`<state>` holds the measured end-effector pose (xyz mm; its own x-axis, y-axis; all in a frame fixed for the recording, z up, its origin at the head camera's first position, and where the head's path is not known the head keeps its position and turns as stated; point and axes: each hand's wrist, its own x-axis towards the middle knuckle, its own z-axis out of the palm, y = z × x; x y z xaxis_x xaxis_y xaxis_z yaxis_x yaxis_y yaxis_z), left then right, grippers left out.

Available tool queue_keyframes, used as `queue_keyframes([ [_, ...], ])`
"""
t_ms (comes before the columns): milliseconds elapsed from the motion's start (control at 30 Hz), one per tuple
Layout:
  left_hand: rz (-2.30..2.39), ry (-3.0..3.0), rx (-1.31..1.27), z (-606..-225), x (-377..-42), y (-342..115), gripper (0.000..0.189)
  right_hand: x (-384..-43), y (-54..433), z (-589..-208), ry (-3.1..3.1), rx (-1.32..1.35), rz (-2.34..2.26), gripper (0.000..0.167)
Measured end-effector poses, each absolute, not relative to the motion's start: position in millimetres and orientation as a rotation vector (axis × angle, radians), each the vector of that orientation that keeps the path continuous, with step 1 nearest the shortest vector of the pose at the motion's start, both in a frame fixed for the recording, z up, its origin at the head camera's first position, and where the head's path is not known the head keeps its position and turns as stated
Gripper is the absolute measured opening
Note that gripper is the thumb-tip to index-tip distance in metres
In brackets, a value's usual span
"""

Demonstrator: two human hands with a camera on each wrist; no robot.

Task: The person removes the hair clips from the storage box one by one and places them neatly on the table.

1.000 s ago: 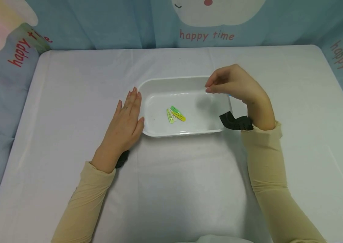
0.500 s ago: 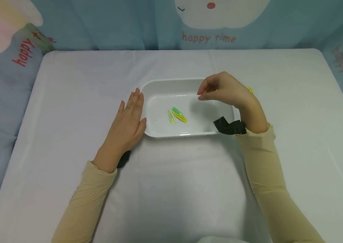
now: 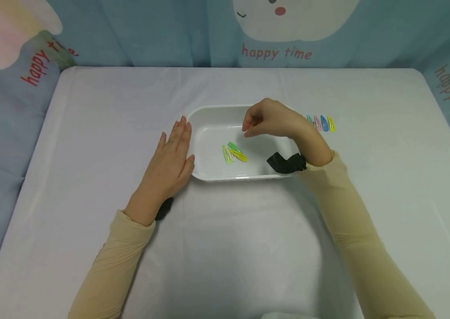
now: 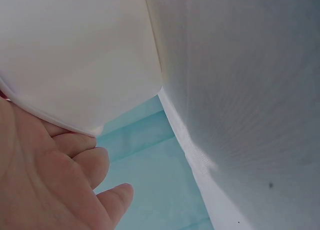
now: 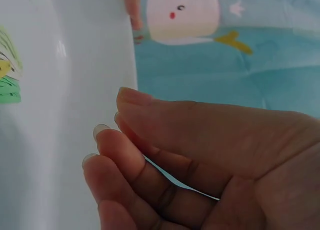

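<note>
Snap hair clips lie in a small pile inside a white tray [image 3: 205, 133]: a yellow clip [image 3: 238, 155], a green clip [image 3: 234, 146] and a pale yellow-green clip [image 3: 226, 155], with a whitish one partly covered. My left hand [image 3: 165, 166] rests along the tray's left rim, fingers straight; the left wrist view shows its fingers against the tray's outer wall [image 4: 75, 54]. Over the tray's right half hangs my right hand [image 3: 274, 118], fingers loosely bent, thumb near the index finger. In the right wrist view nothing lies between its fingertips, and the green clip [image 5: 9, 92] appears at the left edge.
Right of the tray, a row of clips lies on the white-covered table [image 3: 388, 177]: a teal clip [image 3: 310, 118], a pink clip [image 3: 318, 122], a blue clip [image 3: 324, 123] and a yellow clip [image 3: 331, 123]. A blue printed curtain [image 3: 169, 35] encloses the far and side edges.
My right hand has moved left over the tray toward the pile, uncovering the row of clips on the right. The left hand stays at the rim. The head view has shifted slightly.
</note>
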<state>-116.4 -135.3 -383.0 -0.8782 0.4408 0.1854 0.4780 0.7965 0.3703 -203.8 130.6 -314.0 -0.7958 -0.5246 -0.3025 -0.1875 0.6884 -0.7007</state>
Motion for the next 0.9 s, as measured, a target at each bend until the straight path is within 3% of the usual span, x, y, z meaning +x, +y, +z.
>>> queue_keyframes([
  [900, -0.630, -2.901, -0.739, -383, -116, -136, 0.062, -217, 99, -339, 2.328, -0.483, -0.612, 0.007],
])
